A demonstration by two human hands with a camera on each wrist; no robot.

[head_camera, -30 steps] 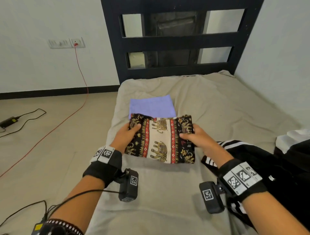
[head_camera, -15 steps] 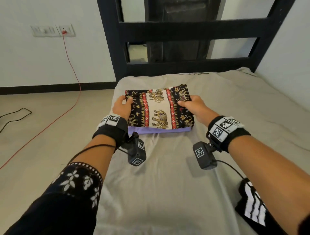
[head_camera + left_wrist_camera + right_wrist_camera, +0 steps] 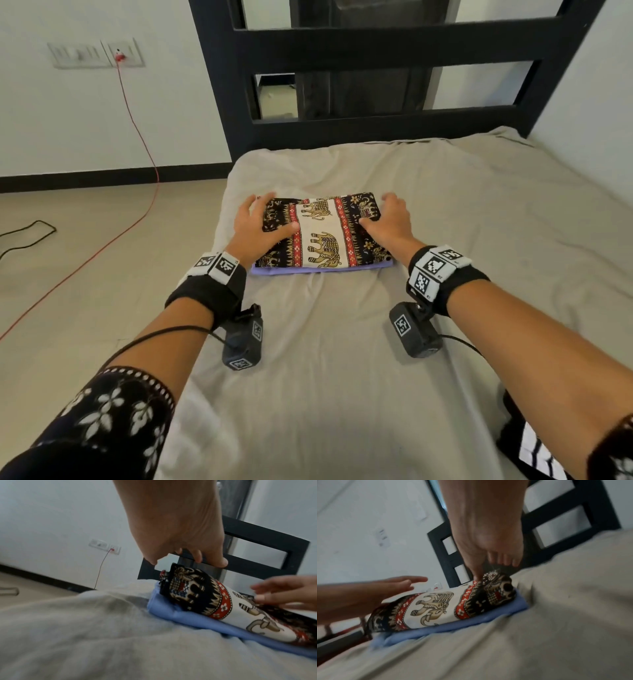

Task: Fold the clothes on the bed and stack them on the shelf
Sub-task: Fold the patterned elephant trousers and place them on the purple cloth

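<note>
A folded elephant-print cloth (image 3: 322,236) (image 3: 197,592) (image 3: 436,605) lies on top of a folded lavender cloth (image 3: 308,270) (image 3: 171,615) (image 3: 453,627) in the middle of the bed. My left hand (image 3: 260,222) (image 3: 188,555) hovers at the stack's left side with fingers spread and the thumb over the print. On the stack's right side my right hand (image 3: 387,219) (image 3: 496,561) is relaxed, and its thumb tip touches the cloth's top. Neither hand grips anything.
The beige bed sheet (image 3: 342,377) stretches towards me. A black headboard (image 3: 376,44) stands behind the stack and a wall runs along the right. A black-and-white striped garment (image 3: 534,459) lies at the near right. A red cable (image 3: 137,137) crosses the floor on the left.
Both hands carried the elephant-print cloth forward, set it on the lavender cloth, then let go. Their fingers have now lifted and spread.
</note>
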